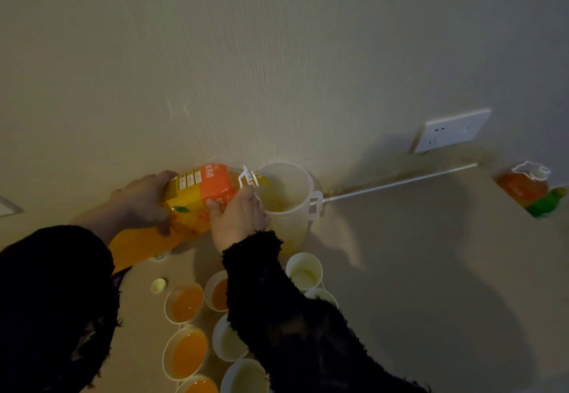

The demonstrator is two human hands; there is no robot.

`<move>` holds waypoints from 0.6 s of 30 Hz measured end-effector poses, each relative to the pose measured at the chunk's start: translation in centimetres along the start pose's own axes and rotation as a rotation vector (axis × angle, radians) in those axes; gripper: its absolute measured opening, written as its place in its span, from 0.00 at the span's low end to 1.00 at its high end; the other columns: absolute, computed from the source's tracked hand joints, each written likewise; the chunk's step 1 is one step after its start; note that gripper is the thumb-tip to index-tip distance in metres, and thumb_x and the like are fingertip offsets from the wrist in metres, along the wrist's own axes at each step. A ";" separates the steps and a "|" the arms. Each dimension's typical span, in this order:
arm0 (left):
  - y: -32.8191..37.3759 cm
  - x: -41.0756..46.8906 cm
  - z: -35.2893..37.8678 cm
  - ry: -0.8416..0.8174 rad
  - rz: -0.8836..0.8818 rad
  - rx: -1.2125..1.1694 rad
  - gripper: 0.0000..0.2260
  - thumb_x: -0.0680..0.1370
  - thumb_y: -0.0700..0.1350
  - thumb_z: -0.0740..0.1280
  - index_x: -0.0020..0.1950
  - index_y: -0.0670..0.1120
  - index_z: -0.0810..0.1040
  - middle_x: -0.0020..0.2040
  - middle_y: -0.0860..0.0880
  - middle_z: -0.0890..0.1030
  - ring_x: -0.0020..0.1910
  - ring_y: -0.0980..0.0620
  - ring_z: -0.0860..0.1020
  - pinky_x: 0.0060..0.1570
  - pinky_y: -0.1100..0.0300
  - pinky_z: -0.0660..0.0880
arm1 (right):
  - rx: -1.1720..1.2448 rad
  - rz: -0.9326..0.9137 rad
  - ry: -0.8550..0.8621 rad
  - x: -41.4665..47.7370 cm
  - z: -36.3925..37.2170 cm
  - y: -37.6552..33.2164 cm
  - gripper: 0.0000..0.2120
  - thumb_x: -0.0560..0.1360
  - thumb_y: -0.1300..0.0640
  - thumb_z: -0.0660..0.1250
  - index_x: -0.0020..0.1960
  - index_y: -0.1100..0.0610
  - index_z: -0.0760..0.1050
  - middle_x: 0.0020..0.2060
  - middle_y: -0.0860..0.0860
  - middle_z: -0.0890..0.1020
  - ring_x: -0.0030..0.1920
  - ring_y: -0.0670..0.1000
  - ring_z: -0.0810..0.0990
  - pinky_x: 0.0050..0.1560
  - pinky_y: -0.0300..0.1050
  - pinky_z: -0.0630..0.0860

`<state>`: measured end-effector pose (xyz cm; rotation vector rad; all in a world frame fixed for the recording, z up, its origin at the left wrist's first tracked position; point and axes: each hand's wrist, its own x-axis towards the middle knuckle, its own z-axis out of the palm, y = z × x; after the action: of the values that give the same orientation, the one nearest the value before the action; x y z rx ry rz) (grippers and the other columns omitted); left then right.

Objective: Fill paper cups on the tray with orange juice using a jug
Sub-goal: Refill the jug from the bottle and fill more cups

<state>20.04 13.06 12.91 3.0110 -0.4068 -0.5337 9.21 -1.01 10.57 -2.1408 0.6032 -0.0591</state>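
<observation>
The jug (pixel 288 204), translucent with its handle toward the right of the frame, stands at centre against the wall (pixel 277 54), where it cannot easily be pushed over; a large orange juice bottle (pixel 184 208) lies tipped nearly level with its mouth over the jug's rim, so this looks like a refill of the jug rather than a pour into cups; the left hand (pixel 144 201) is wrapped over the bottle's body to carry its weight, the right hand (pixel 238 217) closed round the neck end to steer the stream; below them the paper cups (pixel 184 303) crowd the lower centre, several holding juice, others such as one at (pixel 304 272) looking empty; I cannot make out the tray under them; a small cap (pixel 158 285) lies beside the cups on the bench (pixel 415 254); a second bottle (pixel 526 189) waits at far right
</observation>
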 end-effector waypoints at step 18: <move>0.0 0.0 -0.1 -0.011 0.001 -0.022 0.57 0.45 0.48 0.75 0.73 0.50 0.60 0.63 0.43 0.73 0.61 0.39 0.71 0.59 0.43 0.72 | 0.009 0.010 -0.003 -0.2 -0.2 -0.2 0.28 0.77 0.44 0.64 0.68 0.61 0.61 0.66 0.56 0.72 0.68 0.57 0.67 0.65 0.55 0.62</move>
<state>20.05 13.03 13.01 2.9880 -0.4010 -0.5514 9.11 -0.95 10.89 -2.1284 0.6110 -0.0530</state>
